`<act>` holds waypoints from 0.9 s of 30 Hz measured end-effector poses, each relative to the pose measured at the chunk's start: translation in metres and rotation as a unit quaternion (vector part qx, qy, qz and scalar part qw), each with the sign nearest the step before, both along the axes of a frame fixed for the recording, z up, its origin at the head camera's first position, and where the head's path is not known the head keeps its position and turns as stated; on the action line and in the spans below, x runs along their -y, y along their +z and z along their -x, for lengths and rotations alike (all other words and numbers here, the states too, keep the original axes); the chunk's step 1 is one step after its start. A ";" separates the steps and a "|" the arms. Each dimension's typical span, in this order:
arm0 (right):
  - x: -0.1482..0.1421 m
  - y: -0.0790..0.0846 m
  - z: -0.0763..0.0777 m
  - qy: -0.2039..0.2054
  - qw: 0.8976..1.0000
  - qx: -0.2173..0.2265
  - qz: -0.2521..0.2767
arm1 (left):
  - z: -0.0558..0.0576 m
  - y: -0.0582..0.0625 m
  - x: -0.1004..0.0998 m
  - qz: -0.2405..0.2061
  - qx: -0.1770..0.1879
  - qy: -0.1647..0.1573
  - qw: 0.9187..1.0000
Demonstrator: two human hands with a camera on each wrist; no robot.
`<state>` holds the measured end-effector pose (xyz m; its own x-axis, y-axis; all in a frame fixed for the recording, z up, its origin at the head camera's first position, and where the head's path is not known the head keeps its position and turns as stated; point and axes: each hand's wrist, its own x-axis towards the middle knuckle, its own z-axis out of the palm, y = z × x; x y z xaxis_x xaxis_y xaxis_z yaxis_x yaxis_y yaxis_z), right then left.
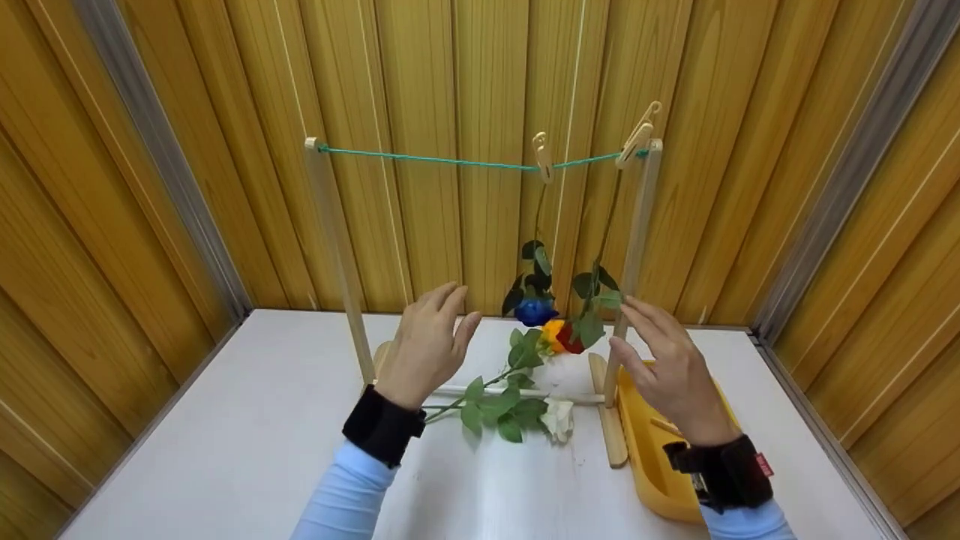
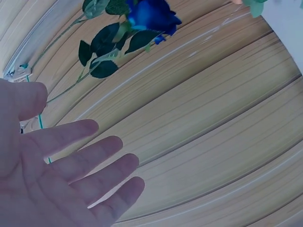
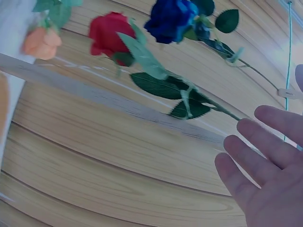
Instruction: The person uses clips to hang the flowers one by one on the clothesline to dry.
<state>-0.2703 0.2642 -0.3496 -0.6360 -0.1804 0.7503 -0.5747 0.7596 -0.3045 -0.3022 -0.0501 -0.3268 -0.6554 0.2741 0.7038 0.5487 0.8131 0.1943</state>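
A blue rose (image 1: 535, 310) hangs head down from a teal string (image 1: 450, 160), its stem held by a clothespin (image 1: 543, 157). Beside it a red rose (image 1: 571, 339) hangs the same way under a second clothespin (image 1: 636, 142) near the right post. My left hand (image 1: 433, 345) is raised left of the blue rose with fingers extended and nothing in it. Near the red rose's leaves is my right hand (image 1: 671, 367), its fingers also extended and holding nothing. On the white table lie a white rose (image 1: 558, 420) and a yellow-orange flower (image 1: 553, 335), the latter partly hidden behind the red rose.
A wooden frame with a left post (image 1: 341, 262) and right post (image 1: 640, 225) carries the string. At the right, partly under my right hand, stands a yellow tray (image 1: 652, 487) with a clothespin (image 1: 666, 427) inside. Wood-patterned walls (image 1: 487, 90) enclose the table (image 1: 225, 450).
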 end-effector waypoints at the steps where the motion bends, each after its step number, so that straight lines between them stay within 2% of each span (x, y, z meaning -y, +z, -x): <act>1: 0.000 -0.006 -0.003 -0.005 1.000 0.005 0.002 | -0.002 -0.005 0.000 0.001 -0.002 0.004 1.000; 8: 0.001 -0.046 -0.019 -0.045 0.998 0.048 0.009 | -0.018 -0.045 -0.002 0.000 0.013 0.038 0.999; 15: -0.001 -0.077 -0.025 -0.056 0.996 0.071 0.023 | -0.030 -0.084 -0.006 -0.012 0.047 0.052 0.997; 21: -0.005 -0.093 -0.030 -0.080 0.991 0.111 0.011 | -0.033 -0.111 -0.010 -0.021 0.076 0.062 0.995; 27: -0.011 -0.098 -0.032 -0.090 0.982 0.164 0.012 | -0.035 -0.129 -0.017 -0.026 0.123 0.056 0.991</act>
<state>-0.2379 0.2751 -0.4478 -0.8643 -0.0273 0.5022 -0.2990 0.8309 -0.4693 -0.2674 -0.0334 -0.4553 -0.8324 0.1584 0.5311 0.3877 0.8513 0.3536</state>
